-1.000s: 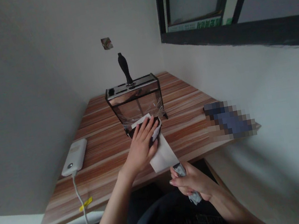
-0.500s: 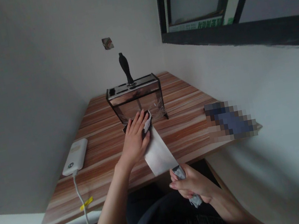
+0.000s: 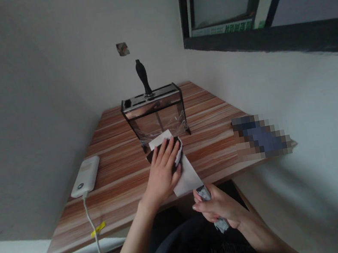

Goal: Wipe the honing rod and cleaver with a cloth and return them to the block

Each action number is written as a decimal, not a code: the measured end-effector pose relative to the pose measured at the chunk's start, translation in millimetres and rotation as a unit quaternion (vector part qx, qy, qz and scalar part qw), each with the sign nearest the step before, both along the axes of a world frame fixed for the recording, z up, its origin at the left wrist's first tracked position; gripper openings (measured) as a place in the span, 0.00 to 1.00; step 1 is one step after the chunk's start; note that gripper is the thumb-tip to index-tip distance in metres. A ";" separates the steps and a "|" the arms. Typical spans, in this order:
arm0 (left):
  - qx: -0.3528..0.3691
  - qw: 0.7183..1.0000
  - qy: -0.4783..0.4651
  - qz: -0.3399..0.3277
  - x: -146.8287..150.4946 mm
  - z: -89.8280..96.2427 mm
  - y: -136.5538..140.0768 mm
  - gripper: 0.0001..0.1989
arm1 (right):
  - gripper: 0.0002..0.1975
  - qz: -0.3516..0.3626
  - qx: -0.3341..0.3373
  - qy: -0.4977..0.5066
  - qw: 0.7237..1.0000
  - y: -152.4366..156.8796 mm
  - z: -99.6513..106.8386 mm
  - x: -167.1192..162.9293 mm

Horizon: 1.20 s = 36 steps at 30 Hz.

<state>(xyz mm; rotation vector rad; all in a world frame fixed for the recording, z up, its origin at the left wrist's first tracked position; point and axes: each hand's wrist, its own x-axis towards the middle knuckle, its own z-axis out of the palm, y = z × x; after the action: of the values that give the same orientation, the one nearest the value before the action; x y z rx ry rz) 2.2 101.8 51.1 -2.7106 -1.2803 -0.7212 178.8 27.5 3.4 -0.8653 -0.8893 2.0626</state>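
Note:
A cleaver (image 3: 189,179) with a broad pale blade lies slanted over the table's front edge, its tip pointing away from me. My right hand (image 3: 218,208) is closed around its grey, tape-wrapped handle. On the blade, my left hand (image 3: 162,169) presses a black cloth with a white edge (image 3: 177,143), fingers spread over it and thumb along its near side. Part of the cloth and the middle of the blade are hidden under that hand. Just beyond the blade tip stands a clear-sided knife holder (image 3: 151,99) with a black handle (image 3: 142,76) rising from its top.
At the left of the wood-grain table (image 3: 115,177) lies a white power bank (image 3: 86,176) with a white cable (image 3: 91,221). Yellow tape (image 3: 98,229) sticks near the front edge. A blurred-out dark object (image 3: 260,134) lies at the right, beside the wall.
My left hand has drawn the black cloth toward me and slightly right along the blade, baring the blade's far end. My right hand keeps its grip on the handle, nearly still.

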 end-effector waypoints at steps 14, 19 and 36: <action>-0.048 0.986 0.064 -0.144 5.8 -19.2 -43.8 0.31 | 0.17 -0.044 0.011 -0.029 0.999 3.0 -5.7 0.9; -0.052 0.983 0.066 -0.161 5.5 -25.4 -49.9 0.32 | 0.16 -0.046 0.028 -0.054 0.997 2.6 -3.4 0.9; -0.009 0.998 0.017 -0.055 1.2 0.6 -19.8 0.30 | 0.21 0.003 0.042 -0.043 0.998 0.4 3.6 1.9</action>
<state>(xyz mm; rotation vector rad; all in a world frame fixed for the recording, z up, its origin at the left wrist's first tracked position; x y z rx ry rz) 3.4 82.0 51.6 -2.8126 -1.1450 -0.6743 180.7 27.9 7.1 -0.9130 -1.0187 1.9915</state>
